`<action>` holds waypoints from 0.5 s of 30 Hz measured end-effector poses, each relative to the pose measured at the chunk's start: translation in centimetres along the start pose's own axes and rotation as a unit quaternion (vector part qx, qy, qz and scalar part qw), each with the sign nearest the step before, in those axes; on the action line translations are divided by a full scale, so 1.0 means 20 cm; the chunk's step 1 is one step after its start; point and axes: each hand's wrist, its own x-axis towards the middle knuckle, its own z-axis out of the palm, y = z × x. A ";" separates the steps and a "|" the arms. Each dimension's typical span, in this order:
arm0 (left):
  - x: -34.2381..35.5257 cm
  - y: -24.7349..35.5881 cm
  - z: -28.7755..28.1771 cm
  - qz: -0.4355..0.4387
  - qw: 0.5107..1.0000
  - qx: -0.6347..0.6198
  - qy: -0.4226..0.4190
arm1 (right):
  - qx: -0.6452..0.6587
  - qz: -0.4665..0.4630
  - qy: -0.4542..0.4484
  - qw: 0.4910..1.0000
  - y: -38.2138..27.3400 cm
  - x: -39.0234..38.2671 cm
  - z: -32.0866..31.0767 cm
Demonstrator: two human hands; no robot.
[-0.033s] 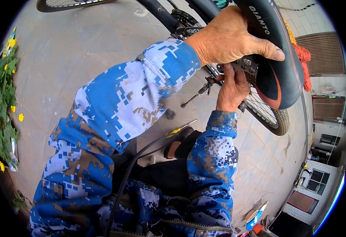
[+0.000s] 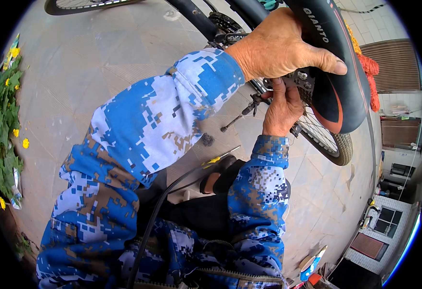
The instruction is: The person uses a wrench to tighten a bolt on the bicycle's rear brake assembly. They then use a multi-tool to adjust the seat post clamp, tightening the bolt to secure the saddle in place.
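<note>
My left hand (image 2: 288, 48) grips a black bicycle saddle (image 2: 341, 103) with red trim, thumb over its side and fingers mostly hidden behind it. Just below, my right hand (image 2: 283, 103) has its fingers curled against a dark perforated metal bracket (image 2: 302, 81) under the saddle, with part of the grip hidden. The bicycle's frame (image 2: 194, 19) runs up beyond my hands. One spoked wheel (image 2: 336, 149) shows below the saddle, and a kickstand (image 2: 240, 115) angles down to the left of my right hand.
A yellow-handled thin tool or fitting (image 2: 212, 159) and a dark hose (image 2: 172, 185) lie near my legs on the paved ground (image 2: 66, 77). A leafy plant (image 2: 4, 115) with yellow flowers edges the left. Orange cloth (image 2: 367, 72) sits behind the saddle. A white brick wall (image 2: 396, 207) stands at right.
</note>
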 end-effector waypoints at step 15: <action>0.06 -0.24 0.01 0.110 0.966 0.219 0.086 | -0.136 -0.079 0.007 0.987 0.03 0.07 -0.22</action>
